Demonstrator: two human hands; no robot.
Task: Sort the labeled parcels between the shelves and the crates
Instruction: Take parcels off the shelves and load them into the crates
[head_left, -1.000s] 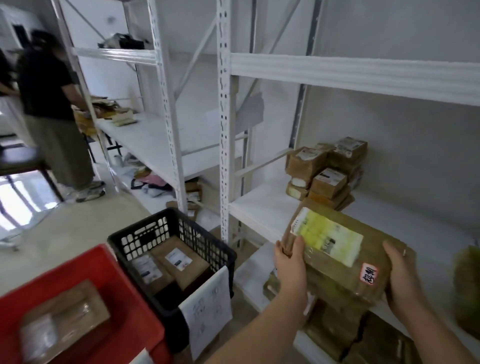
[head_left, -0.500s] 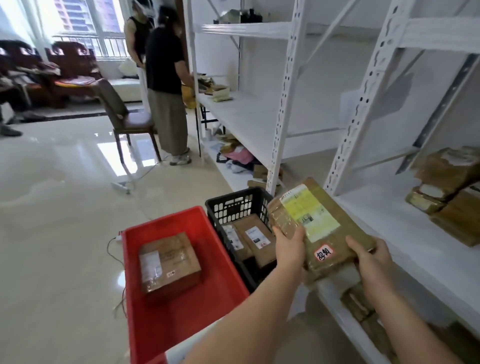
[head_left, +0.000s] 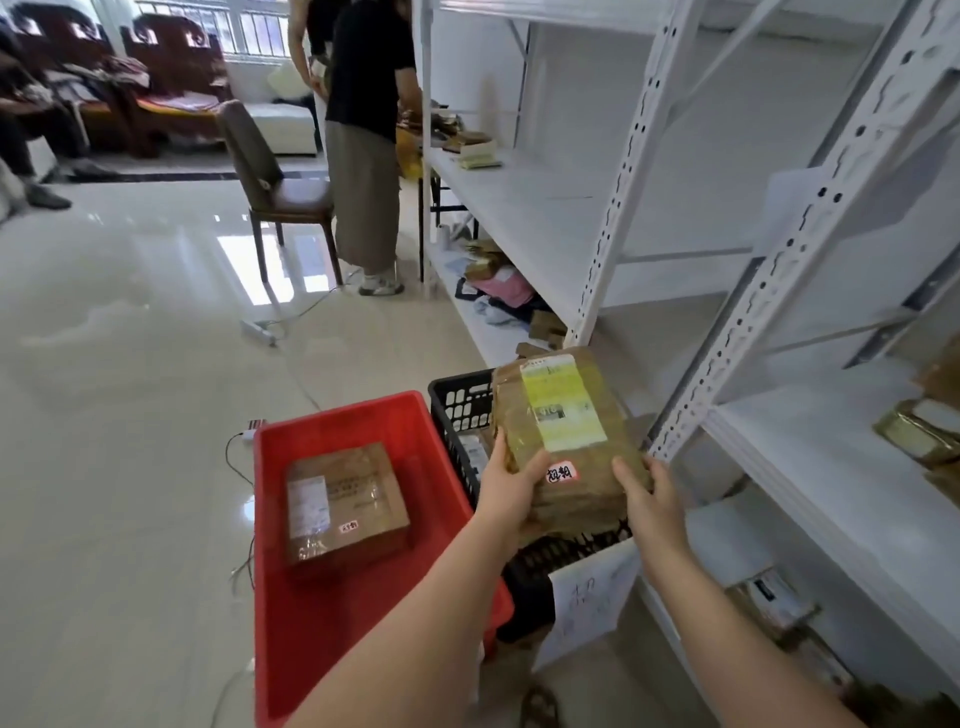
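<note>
Parcel (head_left: 561, 441) label-up, long axis pointing away, over black crate (head_left: 460, 405)

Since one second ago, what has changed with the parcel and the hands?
The flat brown cardboard parcel with a yellow-green label was carried from in front of the white metal shelf leftward, and now hangs over the black plastic crate. The left hand and right hand grip it as before. The small brown box stays in the red plastic crate.
</note>
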